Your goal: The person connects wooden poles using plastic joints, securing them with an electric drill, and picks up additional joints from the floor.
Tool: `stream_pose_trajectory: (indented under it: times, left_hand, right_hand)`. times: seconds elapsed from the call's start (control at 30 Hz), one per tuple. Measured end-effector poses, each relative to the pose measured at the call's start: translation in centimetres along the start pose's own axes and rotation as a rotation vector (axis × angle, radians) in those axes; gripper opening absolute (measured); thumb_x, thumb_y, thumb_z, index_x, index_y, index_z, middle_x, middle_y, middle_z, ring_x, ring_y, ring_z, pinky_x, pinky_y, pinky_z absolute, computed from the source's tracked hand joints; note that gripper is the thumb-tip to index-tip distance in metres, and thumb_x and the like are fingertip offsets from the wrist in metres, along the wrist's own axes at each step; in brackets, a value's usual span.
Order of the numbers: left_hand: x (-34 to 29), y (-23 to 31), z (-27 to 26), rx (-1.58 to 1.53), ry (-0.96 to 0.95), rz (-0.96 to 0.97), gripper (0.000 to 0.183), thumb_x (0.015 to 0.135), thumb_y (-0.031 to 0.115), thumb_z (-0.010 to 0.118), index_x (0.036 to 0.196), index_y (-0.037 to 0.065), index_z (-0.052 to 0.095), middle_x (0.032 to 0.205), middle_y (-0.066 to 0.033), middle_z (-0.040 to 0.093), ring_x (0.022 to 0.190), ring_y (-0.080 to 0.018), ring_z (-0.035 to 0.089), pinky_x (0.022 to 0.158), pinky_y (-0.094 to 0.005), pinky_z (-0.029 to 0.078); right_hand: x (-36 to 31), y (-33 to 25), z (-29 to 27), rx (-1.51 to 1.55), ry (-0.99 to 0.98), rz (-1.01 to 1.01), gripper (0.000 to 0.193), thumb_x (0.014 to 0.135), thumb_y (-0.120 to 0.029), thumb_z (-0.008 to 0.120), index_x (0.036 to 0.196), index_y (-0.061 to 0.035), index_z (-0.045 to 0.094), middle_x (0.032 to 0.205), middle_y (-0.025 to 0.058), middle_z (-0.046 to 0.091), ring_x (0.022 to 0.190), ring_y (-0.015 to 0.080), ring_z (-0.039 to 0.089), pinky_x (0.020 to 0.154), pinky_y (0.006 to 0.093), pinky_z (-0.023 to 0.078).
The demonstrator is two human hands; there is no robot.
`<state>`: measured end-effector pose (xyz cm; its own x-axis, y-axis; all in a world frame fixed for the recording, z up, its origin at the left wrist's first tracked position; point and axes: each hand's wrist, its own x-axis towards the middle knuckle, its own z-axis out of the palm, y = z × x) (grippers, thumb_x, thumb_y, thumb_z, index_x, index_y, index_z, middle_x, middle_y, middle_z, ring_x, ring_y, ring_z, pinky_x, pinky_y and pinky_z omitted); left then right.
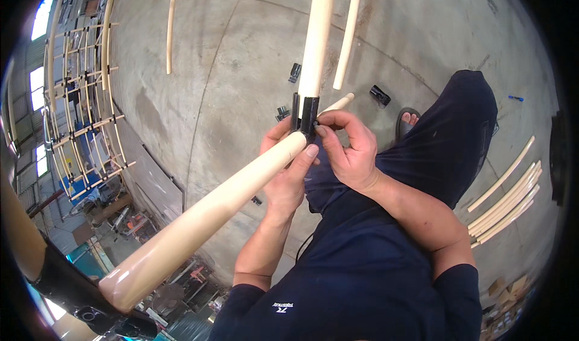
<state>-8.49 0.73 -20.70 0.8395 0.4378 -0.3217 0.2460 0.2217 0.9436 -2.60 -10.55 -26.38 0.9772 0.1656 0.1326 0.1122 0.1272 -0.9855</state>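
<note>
Work point: black pipe joint (310, 113), held up near the middle of the view, in front of the body and above the concrete floor (241, 45). 2 thick cream pipes meet at it: a diagonal pipe (205, 215) from the lower left and a long pipe (316, 39) running toward the top edge. Left hand (284, 181): grip curled closed around the joint's lower end from beneath, thumb beside the diagonal pipe's end. Right hand (357, 157): thumb and forefinger brought close at the joint's right edge; cannot tell whether this grip is closed on the joint or on a small part. The diagonal pipe's other end meets a larger-looking black joint (69, 287). Risks, as judged: if the left grip slackens, the weight of the 2 pipes could twist the joint or pull its halves out of line; any small part at the right fingertips could slip and drop among the 3 loose black fittings (379, 95) on the floor; a sudden shift of either pipe could nip a fingertip at the joint's edge.
</note>
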Motion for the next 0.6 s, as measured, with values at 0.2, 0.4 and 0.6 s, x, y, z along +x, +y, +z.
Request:
stream_pose_trajectory:
  times: [0.2,0.4,0.6]
  left_hand:
    - [0.0,-0.4,-0.3,0.044,0.011,0.026,0.060,0.089,0.000,0.074,0.140,-0.004,0.043,0.113,-0.0133,0.065,0.088,-0.0132,0.065,0.074,-0.0259,0.059]
    - [0.0,-0.4,-0.6,0.069,-0.018,0.046,0.060,0.089,-0.001,0.074,0.141,-0.004,0.043,0.118,-0.0139,0.064,0.092,-0.0136,0.065,0.076,-0.0267,0.060]
    - [0.0,-0.2,-0.8,0.089,-0.032,0.047,0.060,0.090,-0.002,0.071,0.143,-0.004,0.044,0.121,-0.0150,0.065,0.097,-0.0167,0.065,0.076,-0.0296,0.058]
  right_hand:
    - [-0.5,-1.2,0.3,0.157,0.023,0.229,0.012,0.094,-0.005,0.069,0.104,0.0021,0.065,0.089,0.0097,0.072,0.076,0.0167,0.070,0.070,0.0303,0.055]
    - [-0.8,-1.0,0.5,0.158,0.052,0.239,0.012,0.094,-0.006,0.069,0.102,0.0018,0.065,0.087,0.0091,0.071,0.075,0.0168,0.070,0.069,0.0302,0.055]
    - [0.6,-1.0,-0.7,-0.116,-0.034,-0.035,0.011,0.088,-0.003,0.072,0.096,0.0012,0.066,0.085,0.0146,0.070,0.072,0.0265,0.071,0.065,0.0350,0.056]
